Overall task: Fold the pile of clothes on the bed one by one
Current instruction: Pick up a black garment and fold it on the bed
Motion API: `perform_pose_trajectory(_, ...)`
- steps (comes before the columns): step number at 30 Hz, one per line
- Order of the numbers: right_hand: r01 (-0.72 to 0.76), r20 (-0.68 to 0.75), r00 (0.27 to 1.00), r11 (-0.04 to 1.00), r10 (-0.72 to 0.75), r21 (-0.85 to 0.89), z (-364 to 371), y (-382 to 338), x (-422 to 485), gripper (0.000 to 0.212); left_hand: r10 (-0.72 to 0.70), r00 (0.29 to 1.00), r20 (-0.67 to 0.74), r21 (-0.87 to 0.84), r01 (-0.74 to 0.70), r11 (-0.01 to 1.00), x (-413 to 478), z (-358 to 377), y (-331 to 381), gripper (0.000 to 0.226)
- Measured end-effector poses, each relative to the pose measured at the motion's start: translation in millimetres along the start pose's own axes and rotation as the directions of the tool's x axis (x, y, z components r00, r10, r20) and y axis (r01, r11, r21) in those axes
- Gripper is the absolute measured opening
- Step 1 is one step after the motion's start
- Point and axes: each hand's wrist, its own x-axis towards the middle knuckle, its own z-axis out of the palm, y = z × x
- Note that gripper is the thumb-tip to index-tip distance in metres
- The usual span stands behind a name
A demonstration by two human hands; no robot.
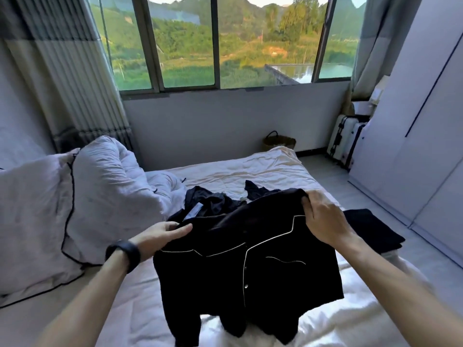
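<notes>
I had both hands clamped on the shirt [250, 271], a black one with white piping. The left hand [166, 232] pinched one shoulder between thumb and fingers, and the right hand [323, 219] gripped the other shoulder with its fingers curled over the top edge. The hands were well apart, with the shirt spread between them, front facing me. It was lifted off the bed [263, 171], its hem hanging down below the hands. Just beyond the hands the pile [213, 201] of dark clothes lay rumpled on the bed. To the right of the right hand a dark folded garment [373, 229] sat at the bed's edge. Pillows [37, 209] lay left of the left hand, whose wrist wore a black watch [124, 254].
</notes>
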Motion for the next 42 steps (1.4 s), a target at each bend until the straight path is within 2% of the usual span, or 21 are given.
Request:
perform_pose_trajectory(3, 0.038, -0.041, 0.999, 0.997, -0.035, 0.062, 4.2, -12.5, 5.3, 0.039, -0.02, 0.995, 0.096, 0.349, -0.015, 0.937, -16.3, -16.7, 11.8, 0.058)
perform_pose_trajectory(4, 0.045, -0.032, 0.999, 0.995, -0.043, 0.084, 4.5, -15.1, 8.0, 0.039, 0.025, 0.998, 0.051, 0.4, -0.043, 0.915, -20.4, -17.1, 16.4, 0.064)
perform_pose_trajectory(6, 0.062, 0.014, 0.998, 0.99, -0.064, 0.127, 3.6, -20.6, 14.3, 0.031, 0.218, 0.965, -0.145, 0.319, -0.163, 0.934, -23.4, -20.8, 23.0, 0.082)
perform_pose_trajectory(8, 0.083, 0.025, 0.996, 0.975, -0.09, 0.206, -2.4, -30.5, 20.6, 0.023, 0.45, 0.784, -0.428, 0.331, -0.327, 0.885, -23.7, -29.2, 35.0, 0.063)
perform_pose_trajectory(10, 0.111, -0.06, 0.993, 0.958, -0.099, 0.265, -7.8, -39.3, 29.3, 0.021, 0.597, 0.601, -0.532, 0.606, -0.222, 0.764, -26.2, -40.7, 55.3, 0.034)
perform_pose_trajectory(11, 0.123, -0.096, 0.99, 0.955, -0.101, 0.27, -9.5, -42.3, 33.8, 0.021, 0.642, 0.58, -0.501, 0.724, -0.127, 0.678, -30.7, -45.6, 64.6, 0.032)
perform_pose_trajectory(13, 0.121, -0.044, 0.993, 0.961, -0.113, 0.247, -6.4, -40.3, 38.1, 0.021, 0.6, 0.707, -0.374, 0.89, 0.092, 0.446, -35.9, -56.4, 66.7, 0.055)
perform_pose_trajectory(15, 0.092, 0.192, 0.973, 0.981, -0.125, 0.168, 6.3, -40.4, 30.8, 0.021, 0.391, 0.869, -0.304, 0.944, 0.219, 0.248, -39.0, -65.7, 59.5, 0.071)
perform_pose_trajectory(16, 0.111, 0.283, 0.949, 0.987, -0.14, 0.114, 14.4, -41.9, 25.2, 0.024, 0.31, 0.898, -0.312, 0.943, 0.253, 0.216, -39.7, -69.2, 56.5, 0.074)
perform_pose_trajectory(19, 0.236, 0.27, 0.939, 0.97, -0.213, -0.057, 23.9, -53.4, 17.0, 0.033, 0.333, 0.863, -0.379, 0.902, 0.266, 0.339, -46.5, -76.3, 59.0, 0.084)
perform_pose_trajectory(22, 0.276, 0.209, 0.945, 0.956, -0.252, -0.097, 18.1, -60.0, 20.1, 0.04, 0.311, 0.856, -0.413, 0.722, 0.1, 0.684, -60.6, -93.2, 45.8, 0.064)
perform_pose_trajectory(23, 0.279, 0.219, 0.941, 0.958, -0.259, -0.069, 18.3, -59.0, 19.6, 0.041, 0.292, 0.875, -0.385, 0.676, 0.052, 0.735, -64.7, -95.8, 35.6, 0.053)
perform_pose_trajectory(26, 0.275, 0.357, 0.901, 0.961, -0.246, -0.031, 27.8, -48.5, 9.0, 0.047, 0.204, 0.938, -0.28, 0.663, 0.036, 0.748, -70.2, -95.9, -2.4, 0.074)
perform_pose_trajectory(28, 0.267, 0.385, 0.895, 0.962, -0.226, -0.057, 39.5, -38.2, -3.1, 0.045, 0.115, 0.965, -0.235, 0.691, 0.083, 0.718, -68.8, -90.7, -22.3, 0.06)
perform_pose_trajectory(31, 0.249, 0.276, 0.934, 0.968, -0.228, -0.044, 54.4, -27.5, -17.4, 0.023, 0.005, 0.987, -0.158, 0.726, 0.113, 0.678, -75.3, -88.5, -32.4, 0.049)
perform_pose_trajectory(33, 0.199, 0.216, 0.958, 0.98, -0.188, -0.031, 49.9, -30.5, -20.4, 0.015, 0.019, 0.993, -0.116, 0.654, 0.062, 0.754, -83.4, -93.5, -32.0, 0.067)
perform_pose_trajectory(34, 0.178, 0.172, 0.97, 0.984, -0.171, -0.027, 43.3, -33.5, -20.2, 0.017, 0.098, 0.981, -0.168, 0.595, 0.022, 0.804, -89.8, -92.9, -26.7, 0.072)
perform_pose_trajectory(36, 0.174, 0.011, 0.985, 0.985, -0.174, -0.003, 24.9, -42.6, -15.3, 0.03, 0.347, 0.877, -0.332, 0.523, -0.135, 0.842, -100.8, -85.4, -8.2, 0.059)
perform_pose_trajectory(38, 0.16, -0.166, 0.974, 0.987, -0.152, 0.034, 2.8, -57.9, -8.5, 0.036, 0.516, 0.681, -0.52, 0.507, -0.24, 0.828, -105.2, -74.2, 9.8, 0.047)
perform_pose_trajectory(40, 0.088, -0.172, 0.983, 0.989, -0.066, 0.121, -11.7, -71.1, -7.0, 0.031, 0.569, 0.545, -0.616, 0.554, -0.214, 0.804, -107.0, -59.1, 19.7, 0.044)
perform_pose_trajectory(42, 0.007, -0.074, 0.997, 0.992, 0.002, 0.123, -18.0, -67.0, -11.8, 0.03, 0.583, 0.511, -0.632, 0.629, -0.1, 0.771, -113.1, -42.2, 16.0, 0.045)
